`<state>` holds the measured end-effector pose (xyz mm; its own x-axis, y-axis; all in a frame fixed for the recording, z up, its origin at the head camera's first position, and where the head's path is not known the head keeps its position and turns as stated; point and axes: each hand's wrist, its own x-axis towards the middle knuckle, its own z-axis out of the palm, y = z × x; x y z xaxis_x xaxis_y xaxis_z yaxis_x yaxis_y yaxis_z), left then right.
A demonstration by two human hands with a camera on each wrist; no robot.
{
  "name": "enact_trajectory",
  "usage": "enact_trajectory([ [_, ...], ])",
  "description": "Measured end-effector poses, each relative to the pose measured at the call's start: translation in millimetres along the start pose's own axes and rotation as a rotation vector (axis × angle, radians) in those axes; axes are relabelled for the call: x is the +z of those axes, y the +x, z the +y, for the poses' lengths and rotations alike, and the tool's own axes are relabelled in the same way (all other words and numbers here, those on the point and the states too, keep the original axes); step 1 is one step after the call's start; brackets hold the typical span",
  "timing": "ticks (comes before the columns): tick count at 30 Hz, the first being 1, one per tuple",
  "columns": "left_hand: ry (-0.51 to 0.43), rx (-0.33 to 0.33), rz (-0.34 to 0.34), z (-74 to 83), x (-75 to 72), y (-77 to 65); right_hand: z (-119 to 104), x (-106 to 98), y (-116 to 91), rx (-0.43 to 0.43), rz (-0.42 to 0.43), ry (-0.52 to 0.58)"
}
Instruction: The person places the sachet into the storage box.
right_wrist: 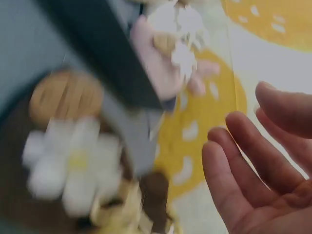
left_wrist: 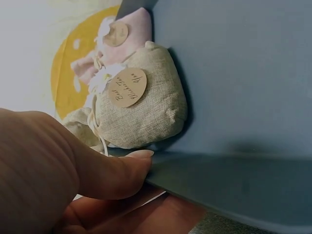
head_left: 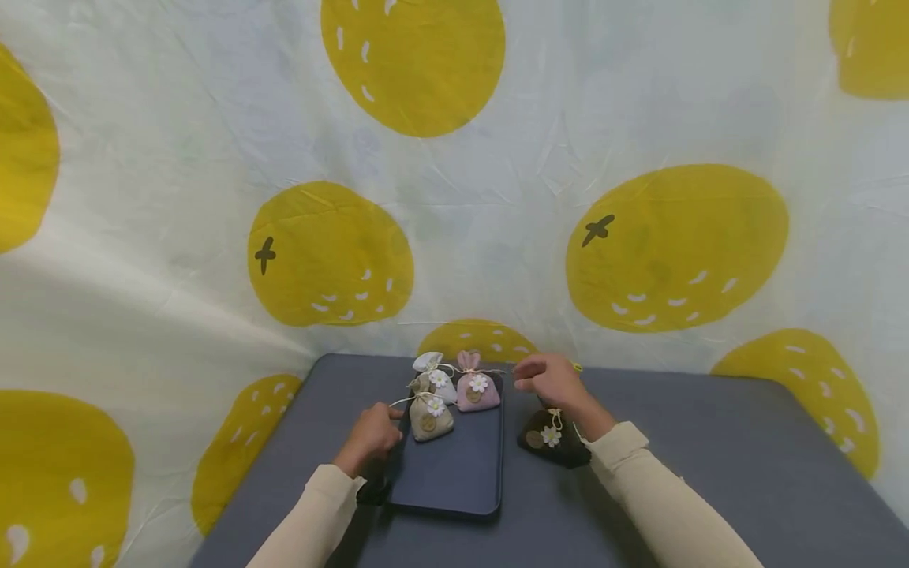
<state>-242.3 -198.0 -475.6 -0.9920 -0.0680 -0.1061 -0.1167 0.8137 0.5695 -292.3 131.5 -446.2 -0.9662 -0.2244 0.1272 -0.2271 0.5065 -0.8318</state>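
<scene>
My left hand (head_left: 379, 434) grips the left rim of a dark rectangular tray (head_left: 454, 481), thumb over the wall and fingers beneath it in the left wrist view. Close by that thumb sits a beige linen drawstring pouch (left_wrist: 151, 107) with a daisy and a round tag. Behind it in the tray are a white pouch (head_left: 443, 388) and a pink pouch (head_left: 479, 392). My right hand (head_left: 557, 383) hovers right of the tray's far corner with nothing in it, fingers loosely bent. Below that hand, a dark brown pouch (head_left: 543, 443) with a daisy lies on the table, outside the tray.
The grey table (head_left: 696, 450) extends to both sides of the tray. A pale cloth (head_left: 483, 260) printed with yellow fruit hangs behind the table's far edge and along its left side.
</scene>
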Motion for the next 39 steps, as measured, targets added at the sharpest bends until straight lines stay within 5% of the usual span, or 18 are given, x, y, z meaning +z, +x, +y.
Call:
enact_trajectory([
  [7, 0.021, -0.004, 0.007, 0.1, 1.3, -0.7, 38, -31, -35, 0.104, 0.159, -0.014],
  [14, 0.032, -0.026, 0.022, 1.5, -1.3, -1.3, 71, -18, -58, 0.237, -0.038, 0.16],
  [18, 0.055, -0.015, 0.037, 0.9, -1.2, -0.9, 72, -1, -59, 0.22, -0.067, 0.23],
  [25, 0.073, 0.013, 0.026, 0.8, 1.9, -1.9, 70, 19, -61, 0.143, -0.005, 0.136],
  [39, 0.076, 0.029, 0.026, 3.8, 2.2, -2.7, 61, 27, -68, 0.166, 0.082, 0.191],
])
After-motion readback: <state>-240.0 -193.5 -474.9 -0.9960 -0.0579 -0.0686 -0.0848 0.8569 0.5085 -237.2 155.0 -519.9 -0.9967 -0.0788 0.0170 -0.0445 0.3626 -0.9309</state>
